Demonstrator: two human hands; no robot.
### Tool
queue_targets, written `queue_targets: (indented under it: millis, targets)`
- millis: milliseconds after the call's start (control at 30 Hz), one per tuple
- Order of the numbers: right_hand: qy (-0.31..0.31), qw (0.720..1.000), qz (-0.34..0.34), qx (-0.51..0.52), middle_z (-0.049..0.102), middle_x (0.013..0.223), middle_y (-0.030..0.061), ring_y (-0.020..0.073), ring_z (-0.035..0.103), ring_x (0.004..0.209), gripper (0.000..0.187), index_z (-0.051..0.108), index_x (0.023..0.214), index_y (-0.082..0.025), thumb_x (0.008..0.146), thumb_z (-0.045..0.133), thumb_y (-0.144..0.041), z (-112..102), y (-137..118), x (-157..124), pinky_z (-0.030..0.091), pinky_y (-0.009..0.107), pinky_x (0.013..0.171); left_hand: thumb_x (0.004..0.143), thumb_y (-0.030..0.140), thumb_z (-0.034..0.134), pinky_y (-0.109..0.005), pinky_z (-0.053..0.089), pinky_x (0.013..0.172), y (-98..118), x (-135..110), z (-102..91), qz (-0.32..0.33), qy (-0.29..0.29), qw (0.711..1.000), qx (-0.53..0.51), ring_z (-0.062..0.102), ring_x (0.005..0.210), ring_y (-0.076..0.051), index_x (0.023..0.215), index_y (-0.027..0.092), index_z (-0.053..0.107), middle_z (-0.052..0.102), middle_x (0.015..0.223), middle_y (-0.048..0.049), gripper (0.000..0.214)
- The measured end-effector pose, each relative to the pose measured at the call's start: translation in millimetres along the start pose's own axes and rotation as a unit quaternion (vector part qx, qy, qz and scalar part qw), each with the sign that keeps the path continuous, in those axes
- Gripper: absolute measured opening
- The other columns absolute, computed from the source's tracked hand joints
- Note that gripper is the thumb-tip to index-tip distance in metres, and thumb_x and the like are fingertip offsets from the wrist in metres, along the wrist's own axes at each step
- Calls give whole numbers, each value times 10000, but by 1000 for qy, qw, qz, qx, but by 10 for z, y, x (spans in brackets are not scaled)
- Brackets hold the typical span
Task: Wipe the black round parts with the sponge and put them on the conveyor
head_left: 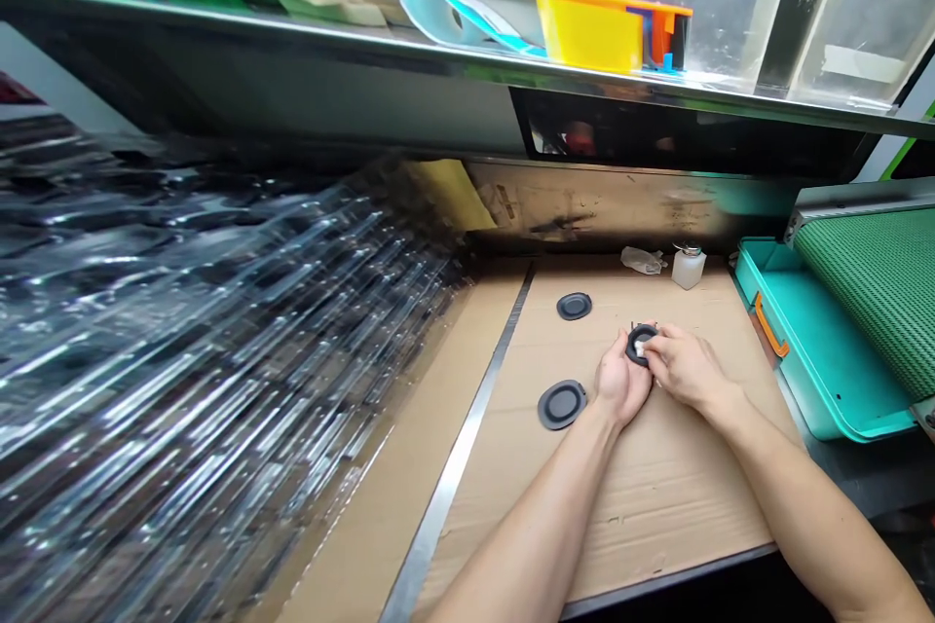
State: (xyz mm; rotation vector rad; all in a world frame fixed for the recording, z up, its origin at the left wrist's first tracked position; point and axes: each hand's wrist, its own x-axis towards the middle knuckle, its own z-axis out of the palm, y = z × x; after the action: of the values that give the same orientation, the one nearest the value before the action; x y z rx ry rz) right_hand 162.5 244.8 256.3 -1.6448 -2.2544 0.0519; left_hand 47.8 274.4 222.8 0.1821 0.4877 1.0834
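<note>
My left hand [620,380] grips a small black round rubber part [637,348] over the cardboard sheet [657,487]. My right hand [683,365] is closed beside it, pinching a small white piece against the part. Two more black round parts lie flat on the cardboard: one [562,404] just left of my left hand, another [574,306] farther back.
A big stack of clear plastic trays [205,341] fills the left side. A small white bottle [688,267] and a crumpled bag [643,260] stand at the back. A teal bin [810,350] and green conveyor belt [877,302] are at right. Coloured bins [591,31] sit on the shelf above.
</note>
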Motion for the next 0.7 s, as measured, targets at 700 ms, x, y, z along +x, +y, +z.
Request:
queue_targets:
  millis: [700]
  targets:
    - [111, 987, 75, -91, 642, 970, 57, 178, 568, 834, 240, 663, 1013, -201, 1035, 435, -274, 185, -33, 3, 350, 287, 693, 1069, 334, 345, -327, 495, 1082, -51, -2, 31, 29, -3, 999, 17, 689, 1102, -190, 1015, 125, 730, 759, 1016, -102, 441]
